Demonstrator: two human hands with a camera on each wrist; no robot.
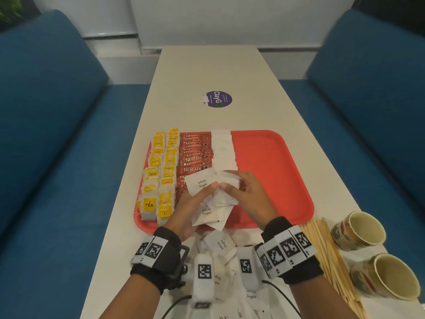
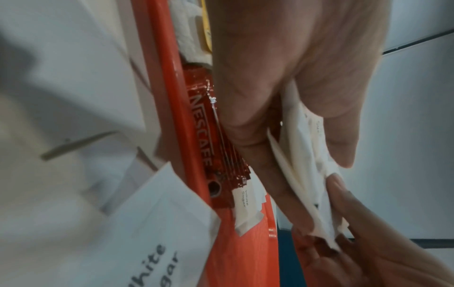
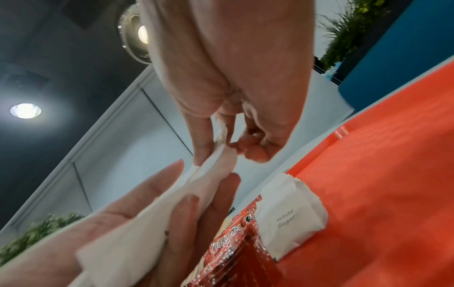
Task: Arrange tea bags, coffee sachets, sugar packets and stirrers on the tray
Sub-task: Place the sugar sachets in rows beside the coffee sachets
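A red tray (image 1: 273, 171) lies mid-table. Yellow tea bags (image 1: 158, 171) fill its left side, red coffee sachets (image 1: 195, 155) form a column beside them, and a row of white sugar packets (image 1: 224, 153) runs next to those. Over the tray's near half my left hand (image 1: 195, 203) grips a fanned bunch of white sugar packets (image 1: 210, 199). My right hand (image 1: 243, 187) pinches the top packet of that bunch (image 3: 218, 161) between thumb and forefinger. The bunch also shows in my left palm (image 2: 307, 174). Wooden stirrers (image 1: 328, 256) lie on the table to the right of the tray.
Loose sugar packets (image 1: 220, 245) are heaped on the table near its front edge, below my wrists. Two patterned paper cups (image 1: 358, 231) lie on their sides at the right. A purple sticker (image 1: 218, 99) marks the table farther back. Blue sofas flank the table.
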